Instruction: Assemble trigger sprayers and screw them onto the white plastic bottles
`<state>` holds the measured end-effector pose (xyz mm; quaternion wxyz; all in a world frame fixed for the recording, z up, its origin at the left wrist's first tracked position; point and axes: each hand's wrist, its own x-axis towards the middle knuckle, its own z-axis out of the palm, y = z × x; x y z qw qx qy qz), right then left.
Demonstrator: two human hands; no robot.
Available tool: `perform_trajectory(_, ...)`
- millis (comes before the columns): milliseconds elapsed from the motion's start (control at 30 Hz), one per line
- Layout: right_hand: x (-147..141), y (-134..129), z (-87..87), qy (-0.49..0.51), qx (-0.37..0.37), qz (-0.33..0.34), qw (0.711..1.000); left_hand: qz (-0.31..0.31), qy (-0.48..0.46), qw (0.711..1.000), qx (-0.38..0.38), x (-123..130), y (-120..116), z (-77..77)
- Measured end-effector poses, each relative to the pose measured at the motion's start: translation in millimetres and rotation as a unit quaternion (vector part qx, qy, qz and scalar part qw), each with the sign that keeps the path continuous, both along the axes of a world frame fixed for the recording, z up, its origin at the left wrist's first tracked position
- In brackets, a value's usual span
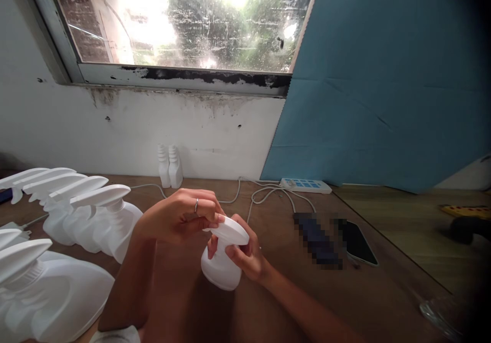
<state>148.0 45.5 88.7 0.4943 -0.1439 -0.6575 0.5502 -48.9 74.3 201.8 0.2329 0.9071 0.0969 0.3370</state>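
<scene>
A white spray bottle (221,276) stands upright or slightly tilted over the brown table in front of me. My right hand (247,255) is wrapped round its neck, just under the white trigger head, with the thumb on the near side. My left hand (187,215), wearing a ring, pinches the left, nozzle end of the head between thumb and fingers. Whether a small part sits in that pinch is hidden. The trigger is mostly covered by fingers.
Several white spray bottles (94,225) crowd the table's left side, close to my left forearm. By the wall stand two small white ribbed pieces (169,166). A power strip (307,185), looping cables, a phone (360,242) and a blurred dark object (317,241) lie right.
</scene>
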Motion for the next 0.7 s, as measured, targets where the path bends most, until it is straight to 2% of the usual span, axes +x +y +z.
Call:
perform_trajectory(133, -6.2, -1.0, 4.4, 0.046, -0.005, 0.021, 0.999, -0.007, 0.002, 1.000, 0.001, 0.3, 1.2, 1.2)
perform_trajectory(333, -6.2, 0.3, -2.4, 0.086, -0.001, 0.028, 0.996, -0.001, -0.011, 0.999, 0.034, 5.7, 0.3, -1.1)
perform_trajectory(433, -2.3, -0.6, -2.7, 0.076, -0.001, 0.032, 0.997, 0.005, -0.014, 0.999, 0.037, 7.5, -0.7, -2.1)
perform_trajectory(700, -1.6, -2.5, 4.8, 0.028, -0.072, 0.065, 0.995, 0.061, -0.008, 0.997, 0.036, 8.7, -9.1, -2.0)
